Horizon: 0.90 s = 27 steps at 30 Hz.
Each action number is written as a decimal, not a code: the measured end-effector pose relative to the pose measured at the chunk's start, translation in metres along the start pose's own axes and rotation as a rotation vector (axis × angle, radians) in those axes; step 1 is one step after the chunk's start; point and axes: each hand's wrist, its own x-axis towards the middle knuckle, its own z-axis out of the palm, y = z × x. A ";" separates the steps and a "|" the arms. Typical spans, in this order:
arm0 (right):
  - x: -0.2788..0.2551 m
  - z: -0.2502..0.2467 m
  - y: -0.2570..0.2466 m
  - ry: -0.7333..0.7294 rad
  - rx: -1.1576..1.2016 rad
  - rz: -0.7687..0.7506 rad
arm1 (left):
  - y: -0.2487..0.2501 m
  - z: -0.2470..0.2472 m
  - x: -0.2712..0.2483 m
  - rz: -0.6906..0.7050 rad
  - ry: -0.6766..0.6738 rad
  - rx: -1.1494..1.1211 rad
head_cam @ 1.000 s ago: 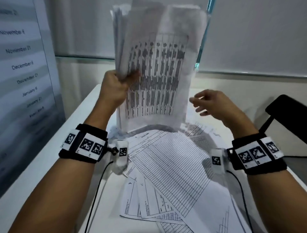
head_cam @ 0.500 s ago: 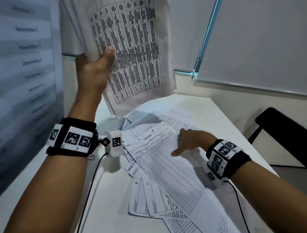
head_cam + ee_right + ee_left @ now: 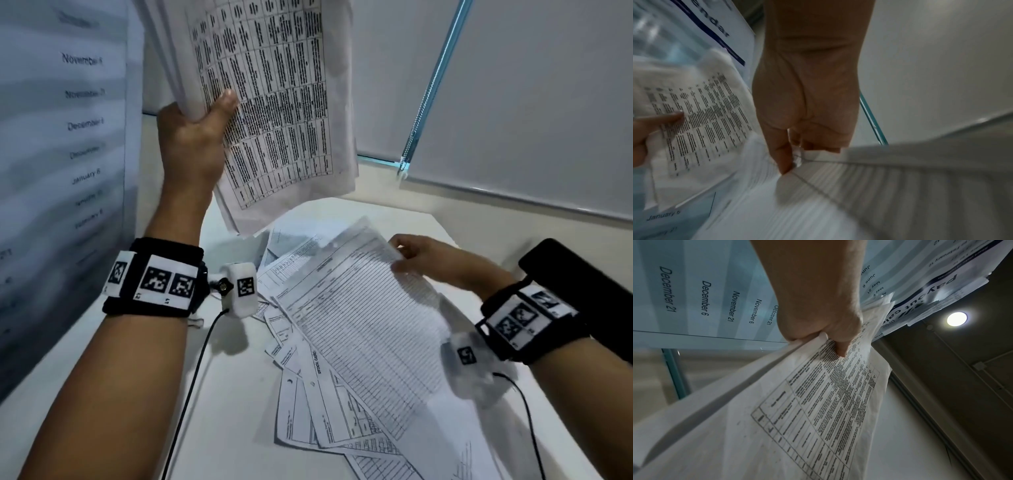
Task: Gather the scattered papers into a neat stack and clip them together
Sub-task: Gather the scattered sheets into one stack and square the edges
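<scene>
Aloft, left hand gripping paper bundle; right hand pinching lined sheet

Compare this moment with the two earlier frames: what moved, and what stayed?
The right hand dropped from mid-air to the loose sheets and now pinches the ruled form at its far edge. The left hand keeps its grip on the raised paper bundle. Other scattered sheets remain on the table.
</scene>
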 end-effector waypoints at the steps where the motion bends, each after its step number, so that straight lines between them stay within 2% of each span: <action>1: -0.002 -0.010 -0.008 -0.023 -0.080 -0.022 | 0.000 -0.001 0.002 -0.007 0.002 -0.010; 4: 0.006 -0.033 -0.033 0.016 -0.305 -0.046 | -0.001 -0.003 0.005 -0.016 0.017 -0.028; 7: 0.024 -0.028 -0.065 0.056 -0.500 -0.113 | 0.001 -0.001 0.001 -0.028 0.011 -0.021; 10: 0.053 0.015 -0.092 0.080 -0.797 -0.268 | 0.002 0.001 0.000 -0.021 0.005 -0.001; 14: 0.096 0.096 -0.094 -0.104 -1.118 -0.474 | 0.000 0.000 0.001 -0.018 0.012 0.007; 16: 0.109 0.121 -0.091 -0.146 -1.156 -0.552 | -0.003 -0.003 0.003 -0.005 -0.009 0.009; 20: 0.118 0.141 -0.091 -0.188 -1.100 -0.512 | -0.011 -0.011 0.015 0.005 -0.010 0.001; 22: 0.119 0.141 -0.089 -0.179 -1.077 -0.545 | -0.014 -0.012 0.018 0.016 -0.009 0.004; 27: 0.123 0.134 -0.076 -0.011 -1.063 -0.776 | -0.016 -0.011 0.020 -0.031 0.009 0.044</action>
